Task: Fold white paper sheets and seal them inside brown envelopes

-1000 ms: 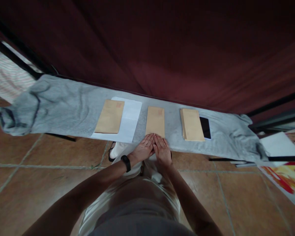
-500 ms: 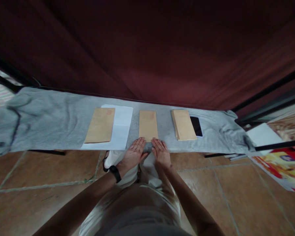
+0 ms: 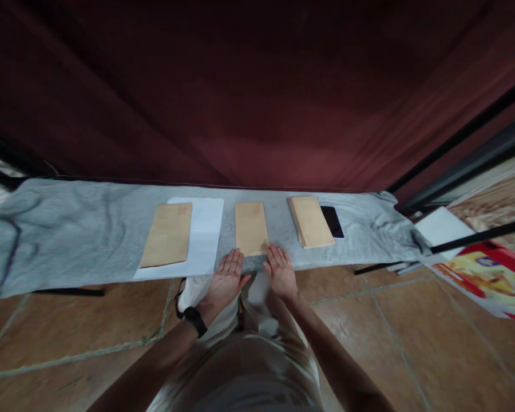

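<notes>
A single brown envelope [image 3: 251,227] lies in the middle of a narrow table under a grey cloth [image 3: 81,229]. My left hand [image 3: 225,278] rests flat and open at the table's near edge, just below the envelope's left corner. My right hand [image 3: 280,271] lies flat and open at the envelope's near right corner, fingertips touching it. Further left, another brown envelope [image 3: 167,234] sits on a white sheet of paper [image 3: 206,232]. To the right is a stack of brown envelopes [image 3: 311,221] next to a dark phone [image 3: 332,221].
A dark red curtain [image 3: 257,97] hangs right behind the table. Black metal bars [image 3: 467,237] and colourful printed sheets [image 3: 489,274] lie at the right. Brown floor tiles [image 3: 68,332] are below, and my legs stand at the table's edge.
My hands, pressed together at the envelope's near end a second ago, have slid apart to its two near corners. The view has shifted, so everything sits lower and further left in the picture.
</notes>
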Motion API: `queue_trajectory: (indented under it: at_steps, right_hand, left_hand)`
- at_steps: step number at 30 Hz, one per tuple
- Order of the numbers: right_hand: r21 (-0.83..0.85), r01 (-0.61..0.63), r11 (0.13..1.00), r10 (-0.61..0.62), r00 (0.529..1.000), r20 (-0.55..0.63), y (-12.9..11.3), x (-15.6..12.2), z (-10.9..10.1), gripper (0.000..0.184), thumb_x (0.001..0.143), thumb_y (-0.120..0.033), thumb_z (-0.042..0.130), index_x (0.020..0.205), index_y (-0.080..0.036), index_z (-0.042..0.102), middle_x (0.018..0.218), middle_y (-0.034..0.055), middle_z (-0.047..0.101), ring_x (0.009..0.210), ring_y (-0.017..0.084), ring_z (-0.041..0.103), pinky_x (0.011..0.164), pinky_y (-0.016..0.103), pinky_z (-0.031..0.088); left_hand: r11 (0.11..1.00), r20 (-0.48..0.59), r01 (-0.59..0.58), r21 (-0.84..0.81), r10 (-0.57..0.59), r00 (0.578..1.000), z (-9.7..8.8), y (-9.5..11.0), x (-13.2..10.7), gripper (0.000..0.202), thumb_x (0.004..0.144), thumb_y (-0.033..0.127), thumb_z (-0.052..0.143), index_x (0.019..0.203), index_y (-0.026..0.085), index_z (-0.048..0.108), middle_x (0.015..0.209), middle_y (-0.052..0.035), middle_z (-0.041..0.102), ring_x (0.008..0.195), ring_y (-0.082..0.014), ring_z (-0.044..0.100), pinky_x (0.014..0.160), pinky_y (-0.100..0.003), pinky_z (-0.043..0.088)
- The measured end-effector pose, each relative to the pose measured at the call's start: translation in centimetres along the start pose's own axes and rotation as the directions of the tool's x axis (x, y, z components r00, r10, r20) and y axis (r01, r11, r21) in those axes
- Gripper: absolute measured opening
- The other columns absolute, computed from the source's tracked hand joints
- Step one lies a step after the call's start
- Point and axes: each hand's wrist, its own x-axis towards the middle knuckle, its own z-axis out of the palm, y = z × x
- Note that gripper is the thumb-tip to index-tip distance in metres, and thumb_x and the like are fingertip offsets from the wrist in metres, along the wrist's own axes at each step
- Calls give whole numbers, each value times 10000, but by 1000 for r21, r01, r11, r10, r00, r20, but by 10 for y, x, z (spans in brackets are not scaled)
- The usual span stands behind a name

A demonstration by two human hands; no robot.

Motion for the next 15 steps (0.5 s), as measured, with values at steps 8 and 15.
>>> queue_trajectory:
  at_steps: [8, 15]
  right_hand:
    - [56, 92, 994, -94, 994, 47, -40, 15, 18, 454, 1048, -288, 435, 1479, -161, 500, 1526, 109, 515, 1441, 215, 438, 1217, 446, 332]
    - [31, 12, 999, -11, 1000, -12, -29, 11, 17, 472, 1043, -249, 429, 1496, -124, 473, 1504, 134, 535, 1412, 222, 479, 1208, 439, 348]
  left_hand:
    - [999, -13, 7, -34, -7, 1000, -1, -3, 1, 499, 968, 288, 439, 1414, 84, 531, 1475, -217, 543, 1425, -312, 464, 1162, -506, 411]
    - [927, -72, 232, -295, -263, 962, 7, -6, 27, 417, 913, 182, 452, 1301, 131, 595, 1310, -183, 664, 1210, -283, 640, 1044, -489, 522]
